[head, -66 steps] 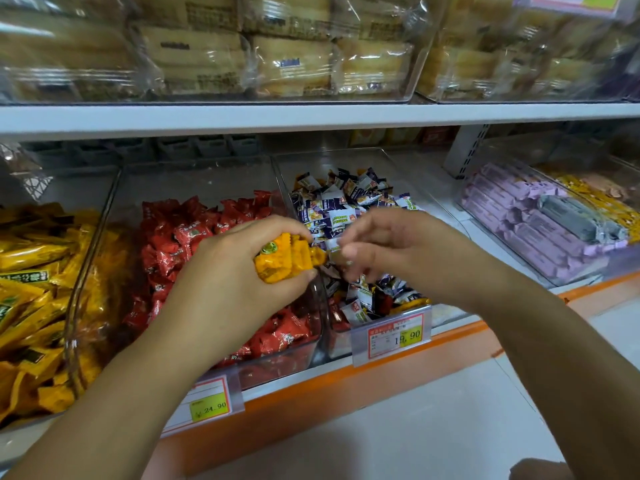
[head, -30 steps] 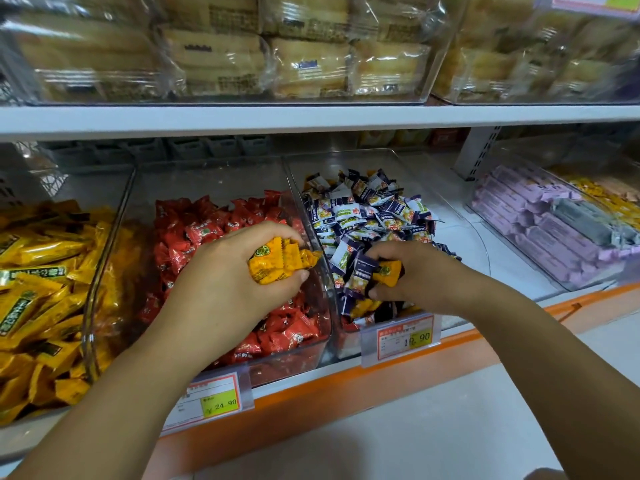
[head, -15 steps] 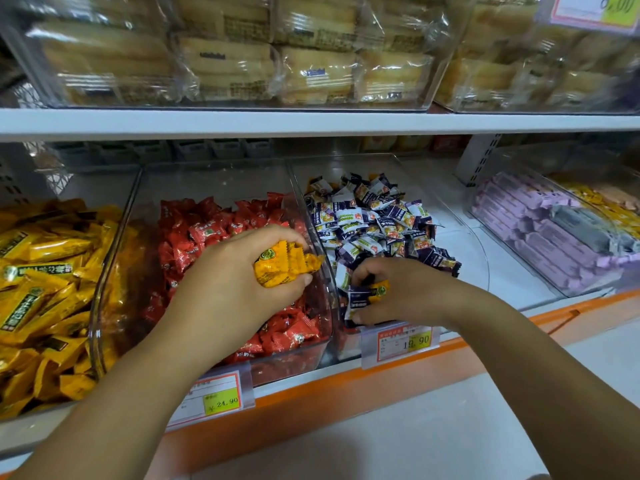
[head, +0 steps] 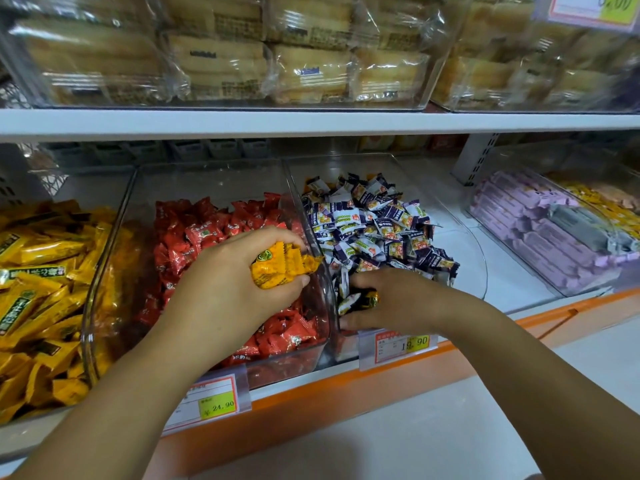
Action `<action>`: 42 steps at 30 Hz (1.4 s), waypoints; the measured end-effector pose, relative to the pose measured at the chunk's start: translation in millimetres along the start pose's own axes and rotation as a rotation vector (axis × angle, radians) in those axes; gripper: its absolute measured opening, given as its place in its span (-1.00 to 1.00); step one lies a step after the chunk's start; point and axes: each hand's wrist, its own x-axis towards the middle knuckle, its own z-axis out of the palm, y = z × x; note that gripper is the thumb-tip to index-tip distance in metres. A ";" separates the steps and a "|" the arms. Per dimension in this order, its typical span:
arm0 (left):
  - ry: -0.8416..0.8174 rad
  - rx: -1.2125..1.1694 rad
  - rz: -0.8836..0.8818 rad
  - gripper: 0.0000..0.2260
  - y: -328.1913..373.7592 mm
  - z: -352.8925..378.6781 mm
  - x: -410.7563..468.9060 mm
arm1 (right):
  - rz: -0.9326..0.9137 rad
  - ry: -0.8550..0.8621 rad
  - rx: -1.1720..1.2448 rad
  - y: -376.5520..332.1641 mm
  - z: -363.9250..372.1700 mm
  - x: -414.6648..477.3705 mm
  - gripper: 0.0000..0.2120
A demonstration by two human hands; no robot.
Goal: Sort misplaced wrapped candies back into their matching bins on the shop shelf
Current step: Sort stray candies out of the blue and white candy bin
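Observation:
My left hand (head: 221, 292) hovers over the red-candy bin (head: 211, 178) and grips a bunch of yellow wrapped candies (head: 277, 266). My right hand (head: 398, 299) is low in the front of the purple-and-white candy bin (head: 460, 230), its fingers curled round a small yellow candy (head: 370, 299) among the dark wrappers. Red candies (head: 194, 233) fill the middle bin. Purple-and-white candies (head: 367, 220) are heaped in the bin to its right. The yellow candies' own bin (head: 38, 271) stands at the far left.
A bin of lilac bars (head: 533, 230) stands at the right, with yellow sweets behind it. Price tags (head: 207, 403) hang on the orange shelf edge (head: 346, 393). Above, a white shelf (head: 311, 121) carries clear boxes of wrapped cakes (head: 242, 53).
My right hand left the left hand, dropped into the purple-and-white bin and took hold of a yellow candy near its front. My left hand kept its bunch and stayed put.

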 end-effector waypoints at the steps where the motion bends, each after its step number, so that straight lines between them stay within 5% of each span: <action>1: -0.002 -0.003 0.000 -0.81 0.1 0.0 0.1 | -0.003 0.011 0.015 -0.8 0.3 -0.5 -0.42; 6: -0.004 0.004 -0.001 -0.80 -2.2 -2.2 -0.5 | -0.009 0.108 0.128 5.4 3.8 5.8 -0.66; 18: 0.011 -0.006 -0.005 -0.79 -4.0 -4.9 0.7 | -0.015 0.339 0.413 15.7 -18.7 -6.0 -0.76; 26: 0.006 0.012 -0.009 -0.78 -6.1 -5.6 0.4 | 0.002 0.279 0.310 11.1 -28.8 -11.0 -0.57; 32: 0.016 0.048 -0.006 -0.75 -7.3 -9.1 -5.2 | -0.012 0.378 0.248 8.8 -40.9 -22.3 -0.83; 37: 0.118 0.050 -0.003 -0.76 -11.1 -40.6 -21.9 | -0.161 0.502 0.254 -36.2 -27.3 -22.1 -0.68; 42: 0.287 0.161 -0.123 -0.73 -37.0 -99.3 -46.7 | -0.380 0.577 0.422 -105.3 2.1 -2.9 -0.74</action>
